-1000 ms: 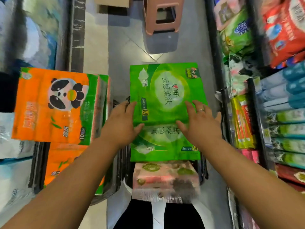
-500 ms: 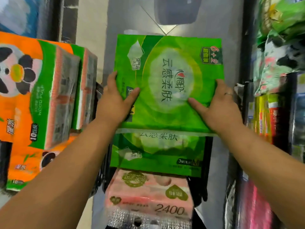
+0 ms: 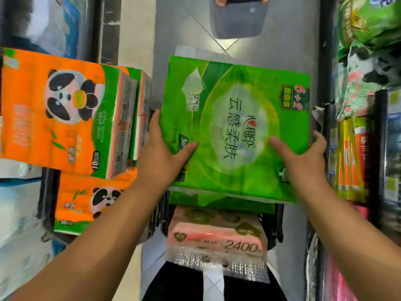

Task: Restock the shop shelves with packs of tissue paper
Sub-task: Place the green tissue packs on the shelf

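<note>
1. Green pack (image 3: pixel 236 131) held up flat over the aisle floor (image 3: pixel 138 40), printed face toward the camera, a "6+2" badge at its far right corner.
2. Left hand (image 3: pixel 160 157) at the pack's left edge, near the lower corner: thumb pressed on the front face, fingers wrapped round the side, grasping the pack.
3. Right hand (image 3: pixel 303 161) at the pack's right edge: thumb laid across the front face, fingers hooked round the side, likewise grasping it.
4. Just under the pack's near edge, a second green pack (image 3: pixel 217 202), mostly covered.
5. Nearer the camera than that, a pink pack (image 3: pixel 217 237) marked 2400, between the sides of a dark basket (image 3: pixel 276 227).
6. Left of the green pack, orange panda packs (image 3: pixel 60 118) side by side on a shelf, with another orange pack (image 3: pixel 86 205) lower down.
7. Right of the green pack, shelves with upright yellow packets (image 3: pixel 351 161) and, farther off, green bags (image 3: pixel 368 20).
</note>
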`<state>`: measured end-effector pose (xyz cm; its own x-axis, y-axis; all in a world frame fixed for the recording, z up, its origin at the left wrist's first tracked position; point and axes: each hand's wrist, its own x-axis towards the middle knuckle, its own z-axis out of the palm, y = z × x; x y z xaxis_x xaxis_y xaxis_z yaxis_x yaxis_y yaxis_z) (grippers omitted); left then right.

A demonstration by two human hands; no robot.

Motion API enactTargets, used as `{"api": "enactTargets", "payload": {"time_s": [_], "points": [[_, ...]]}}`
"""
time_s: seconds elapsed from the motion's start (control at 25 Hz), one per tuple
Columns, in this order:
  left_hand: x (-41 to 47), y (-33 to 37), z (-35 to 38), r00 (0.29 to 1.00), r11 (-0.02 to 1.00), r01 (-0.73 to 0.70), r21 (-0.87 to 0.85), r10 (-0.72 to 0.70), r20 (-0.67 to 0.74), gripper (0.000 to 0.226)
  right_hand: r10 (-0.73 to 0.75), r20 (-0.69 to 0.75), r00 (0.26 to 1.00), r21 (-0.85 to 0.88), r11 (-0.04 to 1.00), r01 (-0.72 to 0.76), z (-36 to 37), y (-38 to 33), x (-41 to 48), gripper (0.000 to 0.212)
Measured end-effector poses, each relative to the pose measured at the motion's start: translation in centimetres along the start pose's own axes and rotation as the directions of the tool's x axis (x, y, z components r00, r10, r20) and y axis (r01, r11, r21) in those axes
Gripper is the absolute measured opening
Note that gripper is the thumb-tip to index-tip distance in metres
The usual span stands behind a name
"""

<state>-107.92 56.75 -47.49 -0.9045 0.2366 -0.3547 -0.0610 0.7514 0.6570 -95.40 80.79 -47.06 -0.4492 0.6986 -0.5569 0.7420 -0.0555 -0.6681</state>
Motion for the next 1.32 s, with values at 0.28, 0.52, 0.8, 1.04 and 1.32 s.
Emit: {"api": "enactTargets", "payload": {"time_s": [0.28, 0.52, 0.8, 1.04, 1.32], "points": [[-7.3, 0.1, -8.9, 0.998, 0.990, 0.059, -0.131, -0.053, 0.042, 0.105, -0.015, 0.054, 0.998, 0.026, 1.000, 0.014, -1.6, -2.4, -10.6, 0.067], [-14.2, 1.1, -18.0, 0.993, 0.943, 0.114, -0.314, -0.104, 0.049, 0.084, -0.128, 0.127, 0.984, 0.085, 0.989, 0.118, -3.5, -5.6, -20.3, 0.079], [-27.1, 1.4, -24.0, 0.946, 0.816, 0.216, -0.536, -0.311, -0.093, 0.100, -0.258, 0.383, 0.887, 0.068, 0.965, 0.252, -6.2, -9.5, -27.1, 0.083], [-39.2, 1.4, -24.6, 0.824, 0.732, 0.189, -0.655, -0.481, -0.300, 0.099, -0.397, 0.583, 0.709, 0.071, 0.894, 0.442, -5.8, -12.8, -31.4, 0.069], [-51.4, 0.2, -27.6, 0.579, 0.675, 0.077, -0.734, -0.629, -0.518, 0.077, -0.492, 0.767, 0.411, 0.146, 0.759, 0.635, -2.6, -15.9, -41.8, 0.081]]}}
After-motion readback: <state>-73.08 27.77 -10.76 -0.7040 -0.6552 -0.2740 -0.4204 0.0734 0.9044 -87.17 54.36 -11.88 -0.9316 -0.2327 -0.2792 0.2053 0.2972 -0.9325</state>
